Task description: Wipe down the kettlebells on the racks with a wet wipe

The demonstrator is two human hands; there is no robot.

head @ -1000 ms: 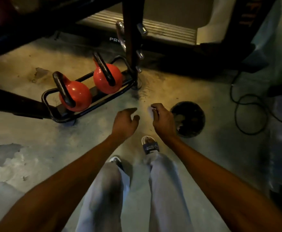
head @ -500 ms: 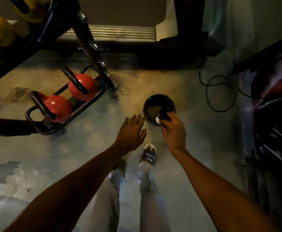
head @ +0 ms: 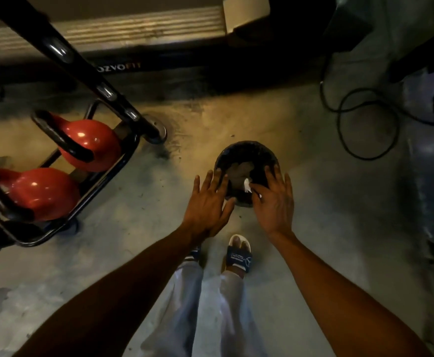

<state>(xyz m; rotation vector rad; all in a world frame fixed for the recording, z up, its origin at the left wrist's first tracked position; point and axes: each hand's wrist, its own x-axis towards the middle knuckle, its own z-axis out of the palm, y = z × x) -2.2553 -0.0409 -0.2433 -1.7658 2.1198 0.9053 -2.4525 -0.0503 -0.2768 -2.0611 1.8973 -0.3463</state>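
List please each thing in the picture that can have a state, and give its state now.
left hand: open, fingers spread, at the left side of the black bin.
right hand: fingers extended, a white wipe at the thumb, over the bin.
black bin: upright on the floor, open at the top.
two red kettlebells: resting in the low rack, untouched.
black cable: loose, looped on the floor.

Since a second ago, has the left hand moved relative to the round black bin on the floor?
Yes. The left hand has come right up to the round black bin, its fingertips now at the rim.
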